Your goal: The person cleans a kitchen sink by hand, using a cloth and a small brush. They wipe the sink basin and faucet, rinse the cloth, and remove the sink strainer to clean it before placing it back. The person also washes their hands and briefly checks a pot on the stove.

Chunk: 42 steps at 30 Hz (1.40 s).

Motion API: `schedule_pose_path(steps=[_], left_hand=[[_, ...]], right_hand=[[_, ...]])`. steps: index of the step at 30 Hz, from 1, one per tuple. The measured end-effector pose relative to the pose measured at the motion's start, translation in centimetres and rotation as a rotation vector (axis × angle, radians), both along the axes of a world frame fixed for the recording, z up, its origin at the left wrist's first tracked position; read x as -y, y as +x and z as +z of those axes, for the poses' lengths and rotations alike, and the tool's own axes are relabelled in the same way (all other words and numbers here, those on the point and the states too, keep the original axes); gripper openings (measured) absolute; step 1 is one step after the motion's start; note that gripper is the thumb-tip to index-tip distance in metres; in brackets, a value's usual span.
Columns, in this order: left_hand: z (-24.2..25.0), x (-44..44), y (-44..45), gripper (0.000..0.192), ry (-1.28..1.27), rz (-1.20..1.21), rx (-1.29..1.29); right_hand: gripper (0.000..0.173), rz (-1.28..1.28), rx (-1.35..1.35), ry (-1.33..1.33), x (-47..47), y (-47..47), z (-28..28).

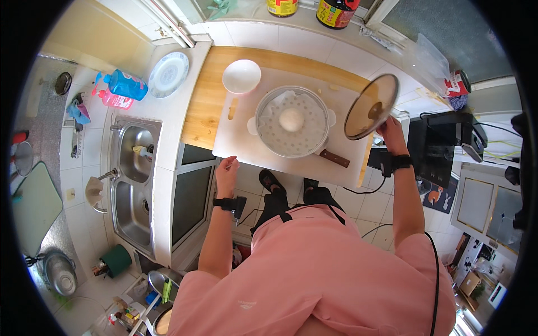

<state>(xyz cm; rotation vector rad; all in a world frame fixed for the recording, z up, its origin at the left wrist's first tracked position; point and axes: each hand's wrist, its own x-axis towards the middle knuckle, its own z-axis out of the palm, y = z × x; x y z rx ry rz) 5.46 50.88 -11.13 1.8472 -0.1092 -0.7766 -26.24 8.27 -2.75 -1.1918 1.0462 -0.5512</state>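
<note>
A white plastic steamer [269, 143] with side handles stands on a white cutting board [235, 143]. On its lined, perforated base lies a round ball of pale dough or a bun [291, 119]. My right hand [391, 132] holds a glass lid [372, 105], tilted, by its edge region to the right of the steamer; the exact grip is partly hidden. My left hand [227, 170] is near the board's front left edge, with its fingers curled and nothing plainly seen in them. A knife with a wooden handle [334, 158] lies partly behind the steamer. A white bowl [241, 76] stands at the back left.
A wooden worktop [201, 105] bears the board. To the left are a double steel sink [133, 210], a patterned plate [169, 74] and blue [128, 85] and pink [115, 99] pump bottles. Jars [336, 12] stand on the sill. A black appliance [435, 147] is at the right.
</note>
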Motion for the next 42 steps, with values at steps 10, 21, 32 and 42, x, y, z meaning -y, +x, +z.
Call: schedule_pose_path(steps=[10, 21, 32, 42], left_hand=[[4.6, 18.1, -4.7, 0.056, 0.466, -0.6, 0.95], [0.2, 24.4, -4.4, 0.075, 0.881, -0.592, 0.735], [-1.4, 23.0, 0.0, 0.078, 0.683, -0.56, 0.385], [6.6, 21.1, 12.8, 0.068, 0.568, -0.33, 0.659]], right_hand=[[0.028, -0.05, 0.084, 0.247, 1.3, -4.5, -6.5], [0.036, 0.117, -0.425, -0.234, 1.4, -2.9, -3.6], [0.033, 0.286, -0.729, -0.696, 0.9, 0.1, -2.6], [0.038, 0.377, -0.847, -0.837, -0.2, 2.7, -6.0]])
